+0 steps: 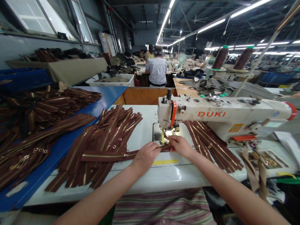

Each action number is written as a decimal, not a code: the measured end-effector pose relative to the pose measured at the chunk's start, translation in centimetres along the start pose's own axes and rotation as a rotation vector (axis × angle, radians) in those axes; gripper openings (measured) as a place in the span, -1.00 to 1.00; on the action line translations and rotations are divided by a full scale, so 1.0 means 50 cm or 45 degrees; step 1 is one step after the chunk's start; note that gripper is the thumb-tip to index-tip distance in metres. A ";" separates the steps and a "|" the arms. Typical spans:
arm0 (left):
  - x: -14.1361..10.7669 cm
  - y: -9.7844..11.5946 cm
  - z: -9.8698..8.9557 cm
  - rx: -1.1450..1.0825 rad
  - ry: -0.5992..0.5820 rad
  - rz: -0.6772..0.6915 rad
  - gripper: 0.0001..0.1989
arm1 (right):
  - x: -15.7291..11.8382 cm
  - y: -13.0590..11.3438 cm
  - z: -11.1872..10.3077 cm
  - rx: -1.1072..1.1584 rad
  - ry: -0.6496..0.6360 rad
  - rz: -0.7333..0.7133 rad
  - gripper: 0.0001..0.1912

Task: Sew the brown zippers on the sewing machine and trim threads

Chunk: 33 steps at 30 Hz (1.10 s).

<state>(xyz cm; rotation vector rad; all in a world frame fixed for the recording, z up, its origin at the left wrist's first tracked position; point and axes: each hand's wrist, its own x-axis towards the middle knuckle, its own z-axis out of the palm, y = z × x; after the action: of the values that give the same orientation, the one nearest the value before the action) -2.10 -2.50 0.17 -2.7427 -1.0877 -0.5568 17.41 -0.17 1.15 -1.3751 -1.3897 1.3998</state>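
Observation:
A brown zipper (105, 156) with metal teeth lies across the white sewing machine table, its right end running up to the lit needle area of the sewing machine (211, 109). Pinched around that zipper, my left hand (148, 153) is closed just left of the needle plate. My right hand (179, 145) is closed too, its fingertips gripping the zipper's end close in front of the presser foot. To the left lies a heap of brown zippers (100, 137) with shiny pulls. Another bunch of zippers (211, 147) fans out under the machine arm. The fingertips partly hide the zipper's end.
On the blue table (93, 109) at left rest more brown zippers (47, 106). Two brown thread cones (220, 57) stand behind the machine. A tray of small metal parts (267, 159) sits at right. Ahead, a person in a light shirt (157, 70) sits facing away.

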 end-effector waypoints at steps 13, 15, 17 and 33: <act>0.004 -0.009 0.013 -0.252 0.036 -0.117 -0.82 | -0.009 0.049 -0.025 -0.965 0.092 -1.062 -0.88; 0.005 -0.009 0.017 -0.328 0.110 -0.101 -0.81 | -0.002 0.054 -0.025 -0.922 0.110 -1.091 -0.87; 0.008 -0.008 0.019 -0.373 0.150 -0.087 -0.81 | 0.000 0.058 -0.027 -0.864 0.120 -1.085 -0.87; 0.019 -0.010 0.019 -0.615 0.153 -0.314 -0.83 | -0.009 0.035 -0.023 -0.767 0.105 -0.750 -0.86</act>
<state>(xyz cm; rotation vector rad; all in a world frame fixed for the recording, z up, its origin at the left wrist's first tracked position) -1.53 -1.29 -0.33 -2.9211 -1.4300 -1.1391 18.92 -0.66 -0.29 -1.1905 -2.0429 0.5529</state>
